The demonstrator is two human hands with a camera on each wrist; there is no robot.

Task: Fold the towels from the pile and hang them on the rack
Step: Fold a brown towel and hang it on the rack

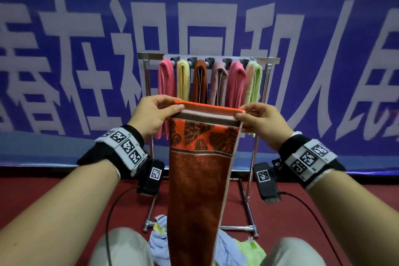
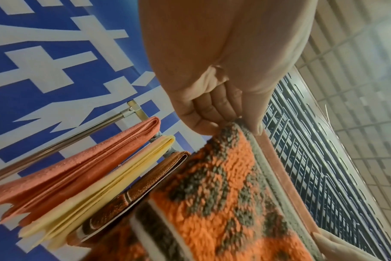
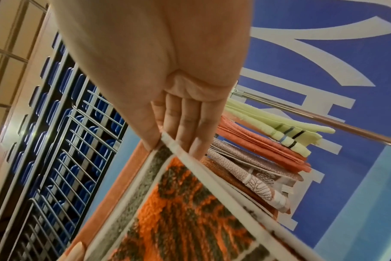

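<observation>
Before the rack (image 1: 273, 60), head view: left hand (image 1: 151, 115) and right hand (image 1: 263, 124) pinch the top corners of the hanging orange towel (image 1: 194, 170). Left wrist: fingers (image 2: 212, 106) clamp the hem. Right wrist: fingers (image 3: 183, 120) grip likewise; uneven tension could skew the fold.

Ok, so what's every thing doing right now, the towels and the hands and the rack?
Orange towel: held up by its top edge, hanging down, not hung yet.
Left hand: fingers pinching the towel's left corner.
Right hand: fingers pinching the right corner.
Rack: standing, six folded towels hung on it.
Pile: loose towels on the floor, crumpled.
</observation>
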